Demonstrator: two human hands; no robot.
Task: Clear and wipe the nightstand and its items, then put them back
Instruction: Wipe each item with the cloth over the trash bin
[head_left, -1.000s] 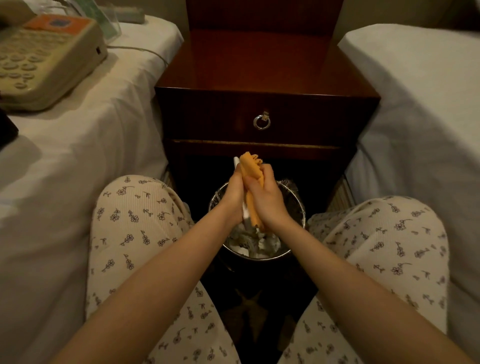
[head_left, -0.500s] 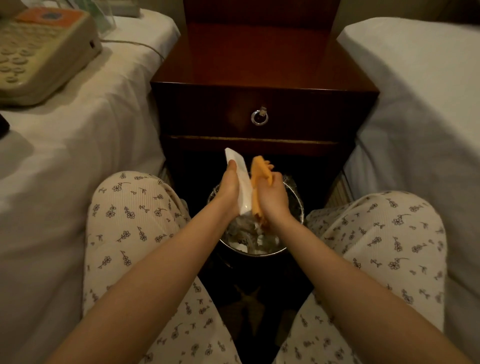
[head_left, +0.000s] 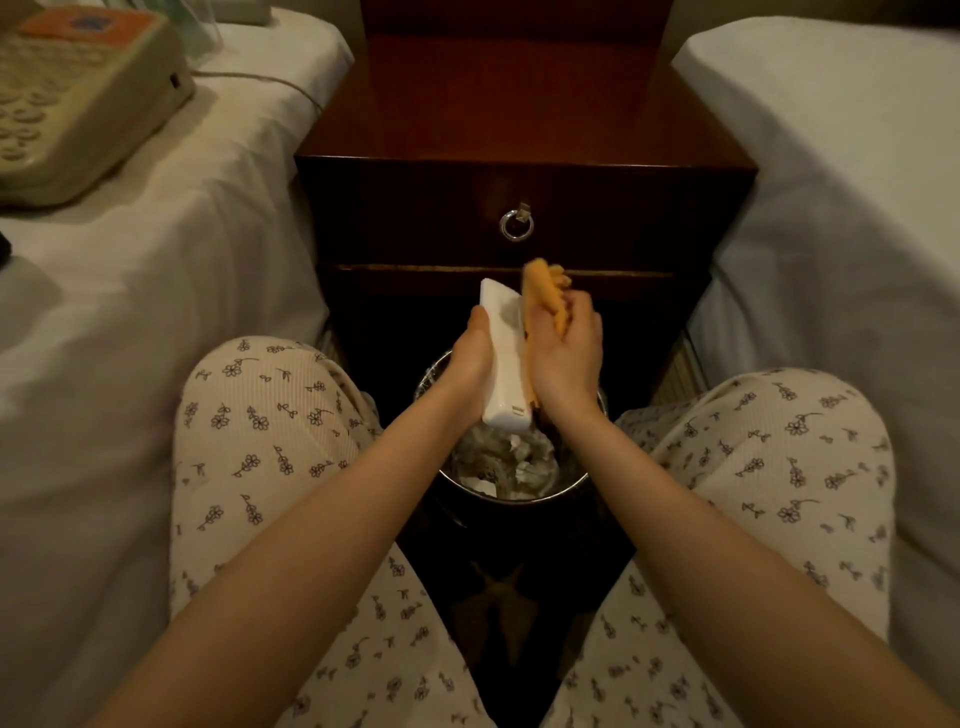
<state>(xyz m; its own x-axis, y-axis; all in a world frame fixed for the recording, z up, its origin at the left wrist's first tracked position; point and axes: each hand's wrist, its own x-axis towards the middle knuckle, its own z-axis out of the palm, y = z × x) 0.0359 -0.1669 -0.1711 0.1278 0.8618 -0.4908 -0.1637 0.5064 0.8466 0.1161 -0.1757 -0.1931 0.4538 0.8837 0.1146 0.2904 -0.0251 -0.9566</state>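
Since the earlier frame the white remote (head_left: 503, 358) has turned, so its broad plain face now shows instead of a thin edge; both hands sit slightly higher over the bin.

Left hand (head_left: 470, 358) grips the remote from its left side, thumb along the left edge, other fingers hidden behind it. The remote is tilted, top end toward the nightstand (head_left: 519, 114), lower end just above the waste bin (head_left: 574, 486). Right hand (head_left: 569, 358) has its fingers curled round the orange cloth (head_left: 543, 293) and presses it against the remote's right edge; a bunch of cloth sticks out above the fingers.

Room is tight: the hands work in the gap between two knees in floral trousers (head_left: 270, 415), with the nightstand's drawer front just beyond. The nightstand top is well apart from the hands, above and behind them. The bin is directly below, with crumpled tissue (head_left: 498, 457) in it.

The ring pull (head_left: 516, 224) hangs on the drawer, just above the cloth. The left bed (head_left: 156, 270) carries a beige telephone (head_left: 78, 98), its cord (head_left: 275, 80) running toward the nightstand. The right bed (head_left: 831, 182) flanks the other side.
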